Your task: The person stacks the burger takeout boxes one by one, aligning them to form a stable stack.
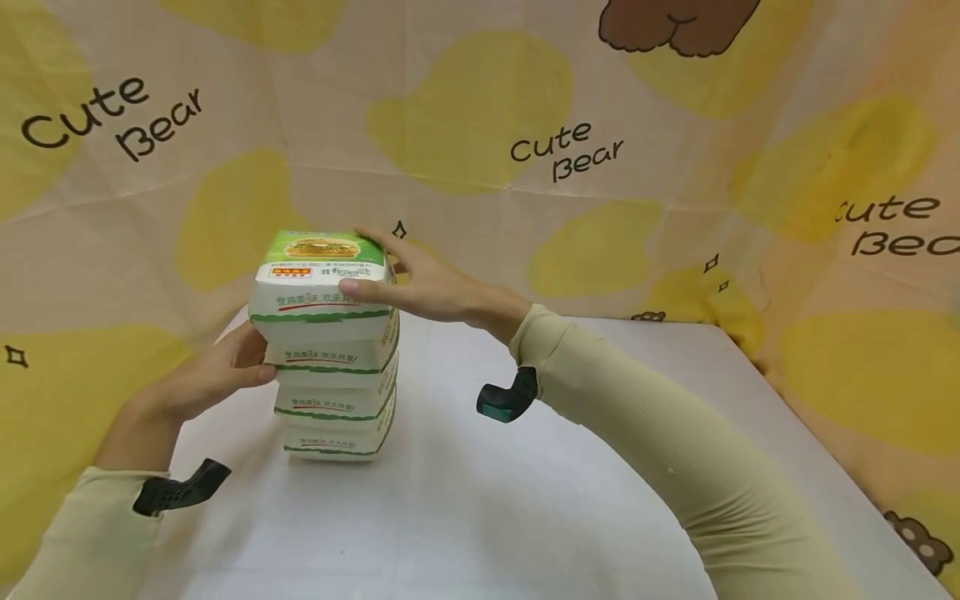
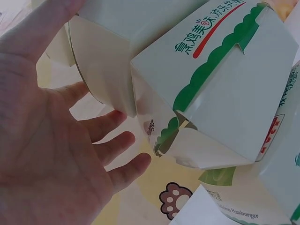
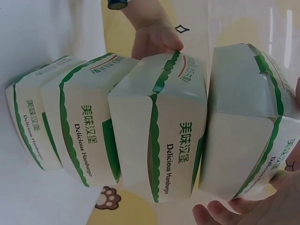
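Several white-and-green cardboard hamburger boxes stand in a column on the left of the table in the head view. My right hand (image 1: 435, 287) grips the top hamburger box (image 1: 322, 300) from the right, its thumb on the front face and its fingers at the far side. In the right wrist view a thin gap shows between this box and the second box (image 3: 164, 122). My left hand (image 1: 213, 375) is at the left side of the second box, thumb at its front corner. The left wrist view shows the left fingers (image 2: 124, 173) spread and loosely bent beside the boxes.
Beneath the column lies the white table top (image 1: 480, 492). A cloth (image 1: 465, 108) printed with yellow patches and "Cute Bear" hangs behind the table and along its sides. Black wrist devices sit on the left wrist (image 1: 180, 487) and the right wrist (image 1: 510, 396).
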`<state>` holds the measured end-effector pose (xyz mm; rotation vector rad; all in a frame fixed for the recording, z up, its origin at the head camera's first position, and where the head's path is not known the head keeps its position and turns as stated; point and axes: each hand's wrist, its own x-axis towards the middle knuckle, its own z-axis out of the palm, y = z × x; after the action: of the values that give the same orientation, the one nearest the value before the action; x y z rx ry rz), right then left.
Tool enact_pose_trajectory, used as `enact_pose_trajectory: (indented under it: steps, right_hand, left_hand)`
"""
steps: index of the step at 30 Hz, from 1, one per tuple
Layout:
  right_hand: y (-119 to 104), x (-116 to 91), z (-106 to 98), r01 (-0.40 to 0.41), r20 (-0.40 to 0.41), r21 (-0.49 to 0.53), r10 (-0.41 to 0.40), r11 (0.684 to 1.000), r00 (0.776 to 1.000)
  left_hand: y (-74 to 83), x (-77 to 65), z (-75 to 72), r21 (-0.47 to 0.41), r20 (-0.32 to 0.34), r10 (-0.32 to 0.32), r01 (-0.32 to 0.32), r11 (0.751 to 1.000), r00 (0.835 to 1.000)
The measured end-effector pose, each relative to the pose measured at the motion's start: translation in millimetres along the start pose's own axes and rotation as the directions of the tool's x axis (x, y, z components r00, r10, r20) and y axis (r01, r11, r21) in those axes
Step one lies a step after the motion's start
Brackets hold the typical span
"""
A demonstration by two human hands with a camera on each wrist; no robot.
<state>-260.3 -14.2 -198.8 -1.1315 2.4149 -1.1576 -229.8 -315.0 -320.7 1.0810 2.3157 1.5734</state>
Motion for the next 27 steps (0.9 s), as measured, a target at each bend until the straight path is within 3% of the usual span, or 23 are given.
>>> enact_pose_trajectory:
  steps: [15, 27]
  right_hand:
    - [5.9, 2.9, -2.7, -0.006, 0.015, -0.006, 0.006, 1.000, 1.000]
    - [7.1, 3.2, -1.2, 0.010, 0.019, 0.036, -0.011, 0.999, 1.000]
  left_hand:
    - [-7.2, 3.9, -3.6, -0.040, -0.020, 0.017, -0.018, 0.999, 1.000]
    - [-2.0, 6.1, -1.2, -0.064, -0.007, 0.029, -0.029, 0.997, 1.000]
